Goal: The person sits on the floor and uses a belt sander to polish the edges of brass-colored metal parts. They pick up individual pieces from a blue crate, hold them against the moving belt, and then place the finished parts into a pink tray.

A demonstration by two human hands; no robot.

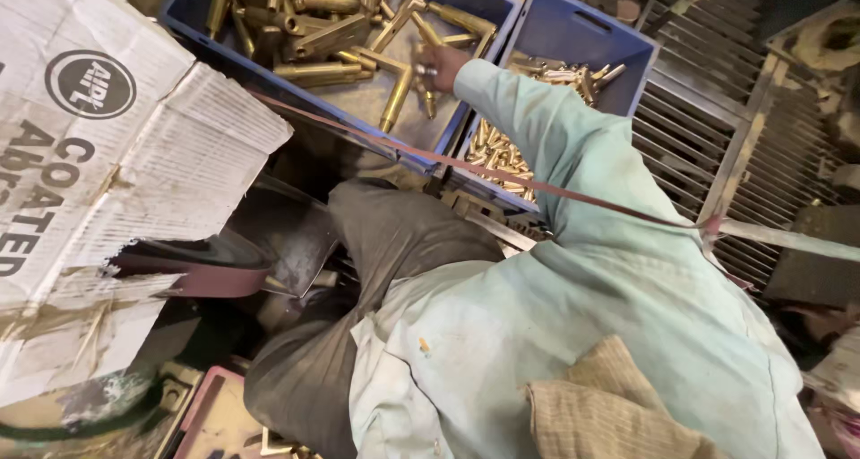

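One hand (436,65), in a pale green sleeve, reaches into the blue plastic crate (193,11) and closes on a long brass fitting (397,98); a neighbouring blue crate (573,34) holds smaller brass pieces (502,150).

The floor (806,284) is cluttered and mostly hidden. Toward its far side stand two blue plastic crates side by side, touching. The left crate (193,7) holds large brass fittings (327,38) piled loosely; the right crate (573,34) holds smaller brass pieces (497,150). At the floor's right side lies a slatted metal grate (708,92). At the left, a printed cardboard sheet (116,154) appears to rest on something, though its base is out of sight.
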